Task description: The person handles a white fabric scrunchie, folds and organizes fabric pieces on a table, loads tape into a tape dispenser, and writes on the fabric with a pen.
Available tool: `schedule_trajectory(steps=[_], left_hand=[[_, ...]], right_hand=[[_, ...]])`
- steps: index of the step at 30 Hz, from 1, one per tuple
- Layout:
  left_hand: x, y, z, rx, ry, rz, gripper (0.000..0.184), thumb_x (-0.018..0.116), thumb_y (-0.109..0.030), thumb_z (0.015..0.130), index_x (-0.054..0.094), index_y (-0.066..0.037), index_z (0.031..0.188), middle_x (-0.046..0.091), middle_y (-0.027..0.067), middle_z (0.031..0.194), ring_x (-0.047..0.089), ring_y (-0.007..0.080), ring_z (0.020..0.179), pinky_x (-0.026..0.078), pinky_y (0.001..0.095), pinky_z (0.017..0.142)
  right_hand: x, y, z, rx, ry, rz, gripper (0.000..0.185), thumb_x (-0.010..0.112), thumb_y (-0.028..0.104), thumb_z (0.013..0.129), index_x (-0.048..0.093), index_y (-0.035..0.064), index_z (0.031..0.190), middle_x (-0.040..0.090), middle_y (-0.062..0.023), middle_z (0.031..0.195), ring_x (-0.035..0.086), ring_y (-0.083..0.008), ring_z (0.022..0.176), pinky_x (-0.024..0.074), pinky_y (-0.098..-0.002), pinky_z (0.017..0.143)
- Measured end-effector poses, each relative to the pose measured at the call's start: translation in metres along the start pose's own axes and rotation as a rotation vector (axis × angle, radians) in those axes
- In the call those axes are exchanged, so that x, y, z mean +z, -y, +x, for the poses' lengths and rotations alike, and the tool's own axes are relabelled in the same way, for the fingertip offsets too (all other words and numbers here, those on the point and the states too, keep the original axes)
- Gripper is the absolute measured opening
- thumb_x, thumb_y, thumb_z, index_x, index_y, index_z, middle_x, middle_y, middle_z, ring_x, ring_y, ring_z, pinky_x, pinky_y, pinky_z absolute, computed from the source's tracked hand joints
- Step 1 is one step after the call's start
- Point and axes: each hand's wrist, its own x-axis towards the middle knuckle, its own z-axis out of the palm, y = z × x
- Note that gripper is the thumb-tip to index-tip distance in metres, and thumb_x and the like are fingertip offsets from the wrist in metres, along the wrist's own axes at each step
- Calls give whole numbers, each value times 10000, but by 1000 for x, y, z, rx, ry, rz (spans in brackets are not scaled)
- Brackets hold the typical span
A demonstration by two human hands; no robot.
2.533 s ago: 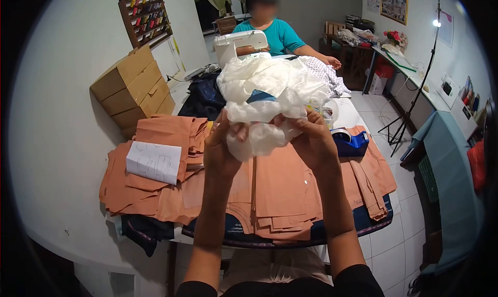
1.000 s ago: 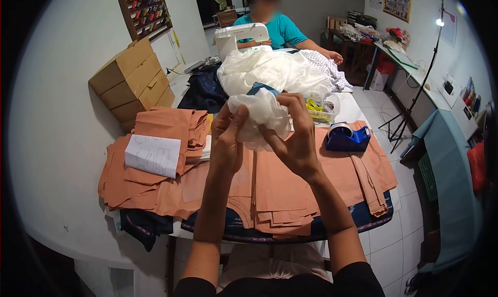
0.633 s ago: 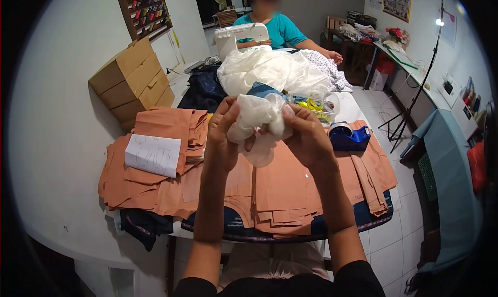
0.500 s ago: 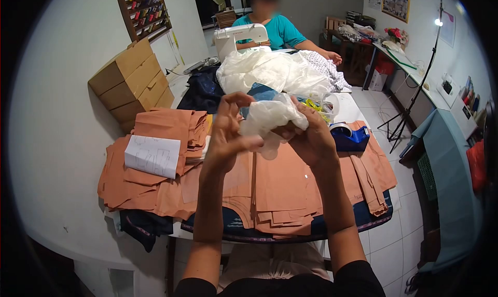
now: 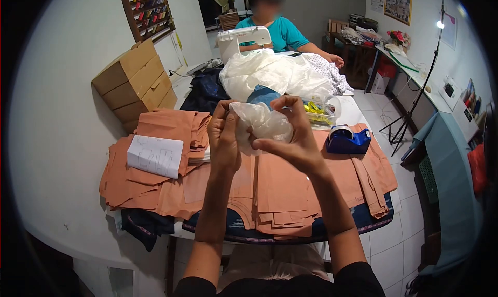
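Observation:
Over the table, my left hand (image 5: 224, 136) is closed on a crumpled white plastic bag (image 5: 267, 121), thin and partly see-through. My right hand (image 5: 301, 141) curves around the bag's right side, thumb and fingers spread apart, the thumb near its lower edge. Below both hands lie stacked orange fabric pieces (image 5: 282, 185). A folded blue cloth (image 5: 263, 95) shows just behind the bag. To the right of my right hand stands a blue tape dispenser (image 5: 348, 141), with a clear box of yellow items (image 5: 319, 112) behind it.
A paper with drawings (image 5: 154, 156) rests on the left orange pile. Cardboard boxes (image 5: 136, 84) stand at the left wall. Farther back are heaped white material (image 5: 270, 75), a sewing machine (image 5: 244, 40) and a seated person in teal (image 5: 288, 35). A light stand (image 5: 423, 79) rises at right.
The bag has passed from my right hand's grip to my left, which has closed on it. My right fingers have spread. The view has shifted slightly.

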Motion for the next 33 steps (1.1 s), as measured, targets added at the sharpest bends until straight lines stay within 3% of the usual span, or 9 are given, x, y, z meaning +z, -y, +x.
schedule_trajectory(steps=[2, 5, 10, 13, 22, 26, 29, 30, 33], left_hand=[[4, 7, 2, 128, -163, 121, 160, 470, -171, 968, 518, -35, 1040, 610, 62, 855, 582, 107, 571, 510, 273, 472], [10, -1, -4, 91, -72, 97, 156, 475, -168, 964, 513, -48, 1056, 610, 65, 870, 583, 112, 576, 514, 265, 488], [17, 7, -5, 63, -55, 155, 180, 470, -176, 962, 495, -43, 1081, 609, 78, 903, 582, 127, 575, 501, 238, 511], [19, -4, -7, -42, 41, 37, 224, 515, -140, 927, 490, -17, 1113, 606, 86, 915, 579, 131, 581, 491, 228, 527], [-4, -16, 6, -81, 157, 15, 505, 642, -4, 747, 476, 34, 1223, 605, 102, 939, 570, 126, 626, 490, 238, 607], [0, -11, 8, -133, 55, -93, 482, 645, 26, 742, 492, 35, 1199, 602, 106, 963, 593, 146, 657, 507, 245, 657], [-3, -10, 7, -115, 48, -102, 473, 654, 23, 742, 507, 26, 1191, 599, 103, 959, 596, 138, 675, 506, 242, 659], [-3, -10, 7, -108, 46, -107, 468, 659, 22, 741, 514, 21, 1187, 597, 102, 957, 597, 134, 684, 505, 240, 660], [1, -11, 1, -68, 171, -9, 441, 648, 28, 758, 526, 5, 1181, 598, 94, 948, 602, 115, 713, 506, 239, 656]], right_hand=[[4, -4, -2, -195, -26, -284, 522, 767, 115, 697, 454, 27, 1105, 454, -119, 1077, 550, -209, 845, 459, -312, 679], [7, -1, -3, -358, -363, -728, 411, 738, 88, 732, 503, 11, 1060, 494, -98, 968, 561, -203, 852, 462, -340, 727], [-1, -10, -3, -322, -191, -715, 198, 648, 100, 805, 559, 2, 952, 483, -108, 819, 534, -253, 728, 441, -352, 689], [-4, -12, -3, 136, 171, -47, 128, 578, 108, 877, 600, -14, 907, 565, -93, 825, 571, -215, 777, 459, -351, 709], [-24, 3, 5, 603, -23, 1014, 153, 541, 106, 915, 600, -24, 969, 656, -81, 948, 619, -134, 823, 485, -282, 758], [-25, -11, 4, 520, 87, 893, 215, 513, 115, 933, 595, -22, 1077, 650, -81, 953, 623, -161, 813, 499, -292, 767], [-15, -10, -3, 230, 62, 60, 211, 551, 174, 903, 594, -10, 998, 643, -104, 882, 623, -229, 753, 503, -325, 739], [-12, -9, -4, 230, 63, 61, 211, 551, 174, 903, 594, -10, 998, 643, -104, 882, 623, -229, 753, 503, -325, 739], [-8, -3, -9, -57, -209, -715, 244, 584, 231, 864, 582, -2, 939, 603, -137, 844, 602, -279, 777, 489, -351, 723]])
